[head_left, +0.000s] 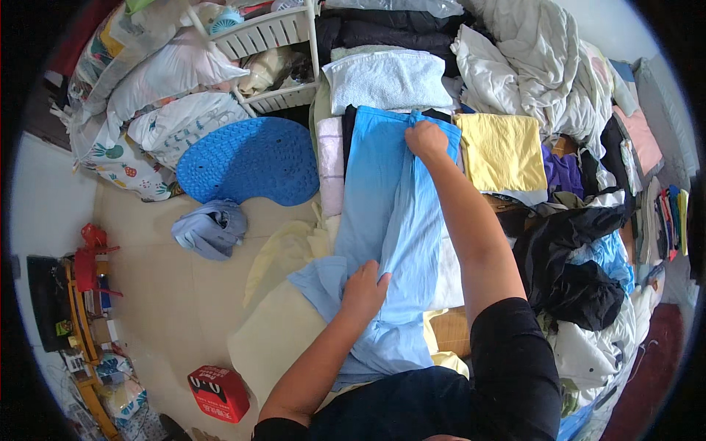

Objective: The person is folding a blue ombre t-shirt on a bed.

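Note:
Light blue trousers (371, 191) lie lengthwise in front of me, waistband at the far end and legs toward my body. At the waistband my right hand (428, 140) is closed on a bunched fold of the cloth. My left hand (364, 292) rests lower down on the leg part, its fingers curled on the fabric and the thumb apart. Part of the lower leg spreads out to the left, under and beside this hand. Creases run down the right half of the trousers. The fingertips of my left hand are partly hidden.
A folded yellow cloth (503, 153) lies right of the trousers, a folded white towel (386, 79) beyond. Black clothes (570, 257) heap up at right. On the left are a blue bumpy mat (246, 160), a crumpled blue-grey garment (212, 229) and a red box (218, 395).

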A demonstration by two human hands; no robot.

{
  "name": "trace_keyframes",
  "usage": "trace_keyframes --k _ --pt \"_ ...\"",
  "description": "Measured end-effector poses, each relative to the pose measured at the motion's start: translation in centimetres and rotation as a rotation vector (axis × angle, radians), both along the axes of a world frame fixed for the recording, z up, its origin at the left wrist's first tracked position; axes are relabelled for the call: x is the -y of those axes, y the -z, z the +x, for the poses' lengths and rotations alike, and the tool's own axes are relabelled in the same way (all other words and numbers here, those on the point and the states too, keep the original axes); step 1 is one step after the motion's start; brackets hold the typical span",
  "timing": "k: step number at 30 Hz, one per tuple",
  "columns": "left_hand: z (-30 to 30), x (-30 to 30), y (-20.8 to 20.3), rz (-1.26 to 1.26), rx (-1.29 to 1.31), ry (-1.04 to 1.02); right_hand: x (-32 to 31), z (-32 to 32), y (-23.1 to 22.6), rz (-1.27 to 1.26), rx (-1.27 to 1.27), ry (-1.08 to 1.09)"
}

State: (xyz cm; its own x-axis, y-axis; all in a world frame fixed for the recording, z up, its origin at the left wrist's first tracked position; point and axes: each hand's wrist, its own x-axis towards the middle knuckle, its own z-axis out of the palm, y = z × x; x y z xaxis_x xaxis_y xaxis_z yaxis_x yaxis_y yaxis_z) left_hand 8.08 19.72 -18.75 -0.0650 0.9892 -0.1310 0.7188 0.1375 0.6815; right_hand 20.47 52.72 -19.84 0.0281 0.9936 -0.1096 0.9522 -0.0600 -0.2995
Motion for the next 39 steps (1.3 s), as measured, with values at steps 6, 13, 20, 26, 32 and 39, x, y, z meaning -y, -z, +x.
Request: trace_keyframes --k 6,13,20,26,32,39 --pt "0.1 1.3 -4.0 -0.267 0.214 -0.007 -1.1 0.2 0.2 0.057 -0.312 0.149" --pt "-0.7 1.2 -3.5 -0.403 0.207 0.101 0.4 -0.9 1.4 0.162 -0.246 0.025" --pt "-0.9 -1.4 -5.3 -0.458 -0.232 0.043 4.1 -0.5 1.1 0.387 -0.243 -0.149" --pt "5.1 -1.0 -2.2 0.173 -0.338 0.605 5.5 4.7 4.2 0.831 -0.170 -0.087" --pt "5.2 0.3 1.0 0.061 -0.291 0.842 2.7 9.5 2.7 0.291 -0.674 0.319" --pt "6.3 0.1 2.4 0.117 -0.356 0.841 -1.4 9.8 2.7 0.145 -0.436 0.215"
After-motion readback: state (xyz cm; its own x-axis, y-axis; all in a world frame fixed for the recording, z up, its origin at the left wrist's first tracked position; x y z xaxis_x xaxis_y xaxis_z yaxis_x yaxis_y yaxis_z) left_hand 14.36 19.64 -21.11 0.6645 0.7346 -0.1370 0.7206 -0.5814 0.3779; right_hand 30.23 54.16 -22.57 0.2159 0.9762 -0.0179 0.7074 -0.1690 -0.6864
